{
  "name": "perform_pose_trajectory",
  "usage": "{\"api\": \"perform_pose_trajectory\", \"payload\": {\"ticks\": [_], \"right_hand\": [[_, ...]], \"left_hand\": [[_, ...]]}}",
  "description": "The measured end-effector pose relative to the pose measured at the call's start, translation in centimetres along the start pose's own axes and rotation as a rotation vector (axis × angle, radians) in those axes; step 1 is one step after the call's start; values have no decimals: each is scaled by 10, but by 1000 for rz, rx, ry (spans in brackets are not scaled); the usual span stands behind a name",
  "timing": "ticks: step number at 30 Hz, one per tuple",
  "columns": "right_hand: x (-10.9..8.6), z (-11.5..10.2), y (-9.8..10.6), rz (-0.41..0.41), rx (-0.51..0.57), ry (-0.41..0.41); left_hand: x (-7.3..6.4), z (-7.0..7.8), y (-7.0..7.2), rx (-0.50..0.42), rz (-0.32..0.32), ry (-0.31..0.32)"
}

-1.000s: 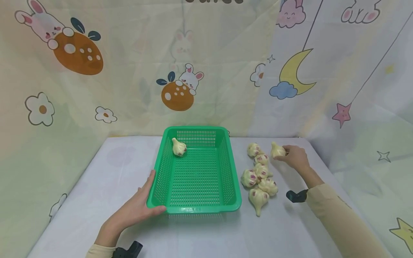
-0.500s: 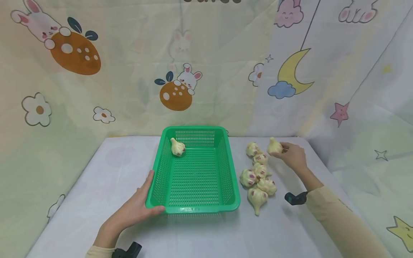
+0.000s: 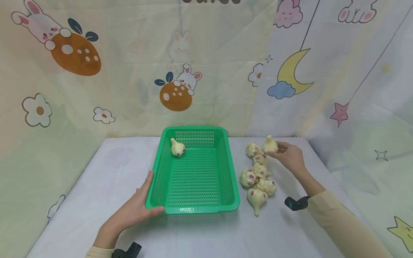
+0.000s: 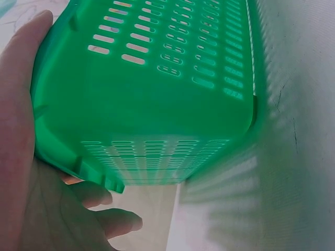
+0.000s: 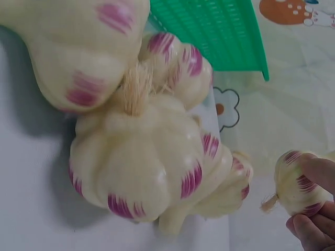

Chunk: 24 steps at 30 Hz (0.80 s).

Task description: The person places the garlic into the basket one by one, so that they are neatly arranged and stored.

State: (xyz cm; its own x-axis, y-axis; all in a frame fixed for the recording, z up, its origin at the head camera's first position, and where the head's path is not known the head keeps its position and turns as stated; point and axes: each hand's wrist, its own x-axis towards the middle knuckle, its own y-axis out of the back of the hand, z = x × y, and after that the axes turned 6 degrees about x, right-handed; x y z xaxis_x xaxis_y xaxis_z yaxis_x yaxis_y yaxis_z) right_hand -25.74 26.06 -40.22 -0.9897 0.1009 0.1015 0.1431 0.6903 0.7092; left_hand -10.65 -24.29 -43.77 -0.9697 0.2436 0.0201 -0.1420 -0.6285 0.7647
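Observation:
A green plastic basket [image 3: 206, 208] stands mid-table, with one garlic bulb [image 3: 177, 148] in its far left corner. My left hand [image 3: 137, 206] grips the near left corner of the basket, thumb on the front rim. In the left wrist view its fingertips [image 4: 123, 222] curl beneath the rim. At the back right, my right hand [image 3: 292, 157] pinches another garlic bulb [image 3: 269, 145] between thumb and fingers, its stem pointing up. This bulb overlaps the far end of the garlic row in the head view.
Several garlic bulbs [image 3: 260, 170] lie in a row beside the basket's right side, one [image 3: 257, 199] nearest me with its stem towards me. A white cloth covers the table [image 3: 129, 157]. Behind hangs a printed curtain [image 3: 135, 71] with rabbits and flowers.
My right hand has moved left with the garlic bulb, raising it slightly and turning its stem upright. The left hand stays on the basket corner.

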Motion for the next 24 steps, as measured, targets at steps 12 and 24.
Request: {"api": "perform_pose_trajectory", "payload": {"ticks": [12, 24], "right_hand": [[-17, -23, -8, -53, 102, 35], [-30, -42, -18, -118, 175, 59]], "left_hand": [[-1, 2, 0, 5, -4, 3], [-1, 4, -1, 22, 3, 15]]}}
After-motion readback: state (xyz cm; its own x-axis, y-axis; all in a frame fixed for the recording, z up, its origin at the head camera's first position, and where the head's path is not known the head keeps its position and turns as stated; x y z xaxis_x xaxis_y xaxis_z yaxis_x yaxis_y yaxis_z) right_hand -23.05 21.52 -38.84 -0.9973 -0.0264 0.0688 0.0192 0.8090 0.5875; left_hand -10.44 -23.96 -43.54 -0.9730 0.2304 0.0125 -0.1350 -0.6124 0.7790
